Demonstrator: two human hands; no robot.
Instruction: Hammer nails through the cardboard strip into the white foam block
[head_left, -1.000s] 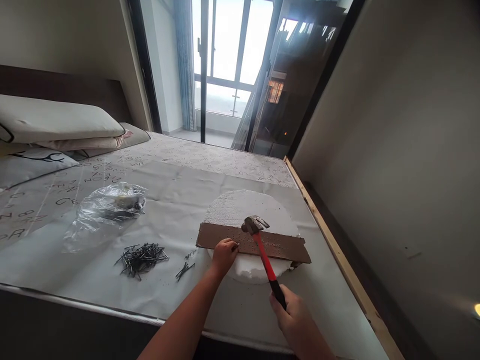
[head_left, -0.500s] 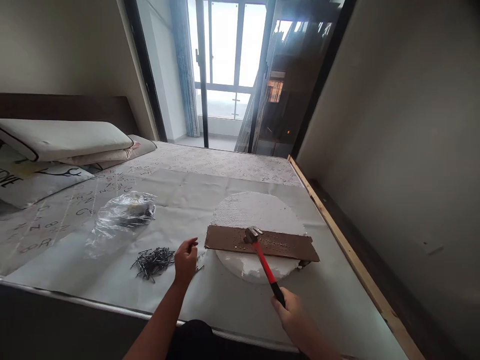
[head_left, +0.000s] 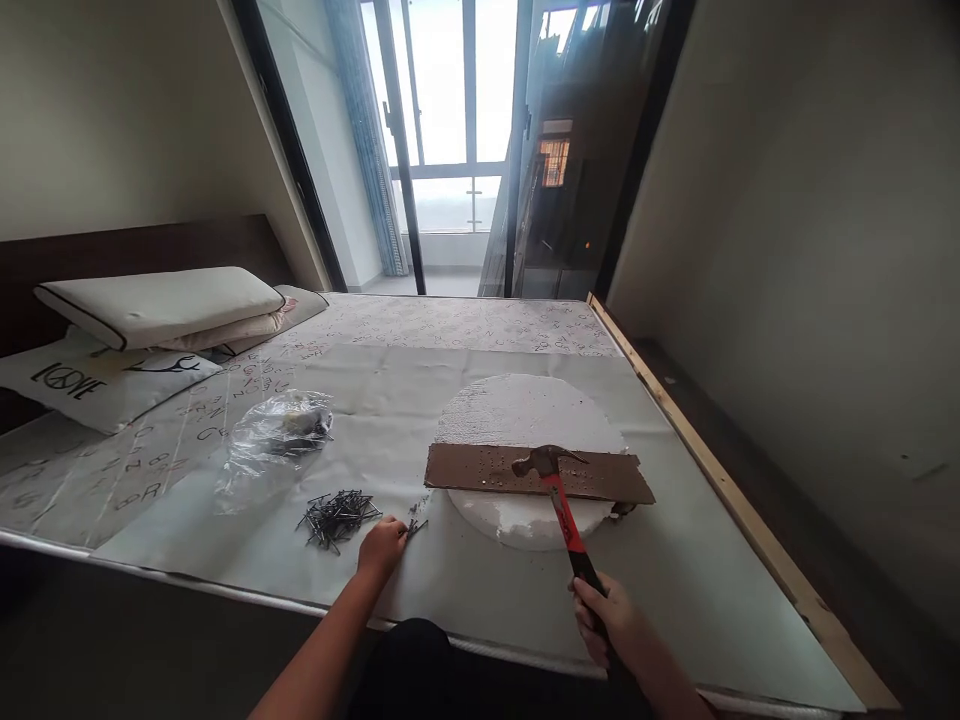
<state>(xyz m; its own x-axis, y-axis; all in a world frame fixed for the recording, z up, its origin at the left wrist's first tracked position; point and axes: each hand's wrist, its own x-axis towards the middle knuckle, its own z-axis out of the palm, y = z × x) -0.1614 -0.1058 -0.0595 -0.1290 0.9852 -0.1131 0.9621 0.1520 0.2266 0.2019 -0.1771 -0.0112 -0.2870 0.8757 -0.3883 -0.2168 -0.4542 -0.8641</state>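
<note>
My right hand (head_left: pixel 613 618) grips the black lower handle of a claw hammer (head_left: pixel 562 515), whose neck is red. The hammer's head hangs over a narrow brown board (head_left: pixel 469 470) dotted with small marks and bits. Beneath that board lies a round white foam disc (head_left: pixel 525 408). My left hand (head_left: pixel 381 548) is low on the grey sheet, left of the disc, its fingers pinched at a few loose nails (head_left: pixel 417 526). How many of them it holds is hidden. Just left of this hand sits a pile of nails (head_left: pixel 337 518).
A clear plastic bag (head_left: pixel 277 435) with dark contents lies behind the nail pile. The grey sheet (head_left: pixel 375 395) covers part of a mattress (head_left: pixel 450 318). Pillows (head_left: pixel 172 305) are stacked at the left. A wooden rail (head_left: pixel 690 440) runs along the right edge.
My left hand has lowered from above the sheet to the loose nails and closed its fingers there. The hammer has shifted right along the board, its head turned. The view has tilted slightly.
</note>
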